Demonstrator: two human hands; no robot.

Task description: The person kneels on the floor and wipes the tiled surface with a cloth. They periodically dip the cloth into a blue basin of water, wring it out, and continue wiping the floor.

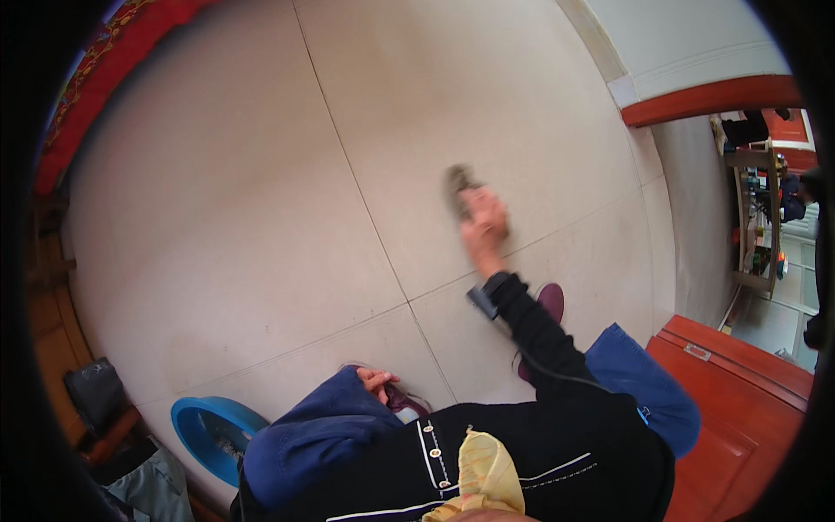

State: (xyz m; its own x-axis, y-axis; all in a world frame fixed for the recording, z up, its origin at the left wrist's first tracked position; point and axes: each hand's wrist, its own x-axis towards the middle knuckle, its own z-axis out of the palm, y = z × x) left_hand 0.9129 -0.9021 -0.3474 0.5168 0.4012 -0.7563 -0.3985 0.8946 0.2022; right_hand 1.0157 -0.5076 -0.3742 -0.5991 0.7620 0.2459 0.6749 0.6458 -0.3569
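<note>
My right hand [486, 224] is stretched out over the pale tiled floor [261, 217], closed on a dark grey-brown thing [458, 181] that lies against the tile. Motion blurs that thing, and I cannot make out its kind. A small dark box [482, 304] sits at my right wrist, beside the black sleeve. My left hand [378, 381] hangs past my left knee, its fingers loosely extended, above a dark red shoe [407, 405]. Nothing shows in that hand, though part of it is hidden behind the blue trouser leg.
A blue basin [187, 426] stands on the floor by my left leg, with something pale in it. Red wooden door panel [722, 418] stands close on my right, and a shelf [755, 222] shows through the doorway. Along the left are wooden furniture [56, 317] and a black bag [94, 391].
</note>
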